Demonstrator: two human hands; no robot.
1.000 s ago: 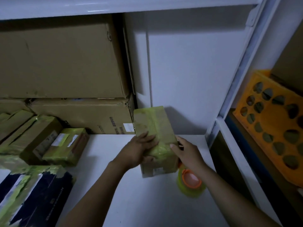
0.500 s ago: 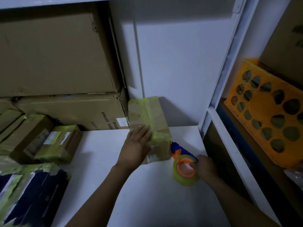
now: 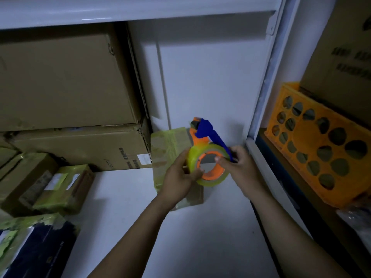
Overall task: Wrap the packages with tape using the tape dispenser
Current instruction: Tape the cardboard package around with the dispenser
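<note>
Head view: both hands hold the tape dispenser [image 3: 202,135] up in front of a partly taped package [image 3: 168,143] on the white shelf [image 3: 124,207].

The left hand [image 3: 178,177] cups the yellow-green tape roll [image 3: 212,182], its fingers [image 3: 195,173] curled round the near-left rim. The right hand [image 3: 239,165] pinches the opposite side, where the blue handle meets the orange core. This two-sided hold probably serves to steady the roll while the loose tape end is found. The package stands against the back wall, beside the stacked cardboard boxes [image 3: 60,81], so that it is braced for taping. Whether the dispenser touches it cannot be told. Other taped packages [image 3: 64,189] lie well apart to the left, seemingly set aside, and an orange crate [image 3: 321,147] sits in the next bay.
</note>
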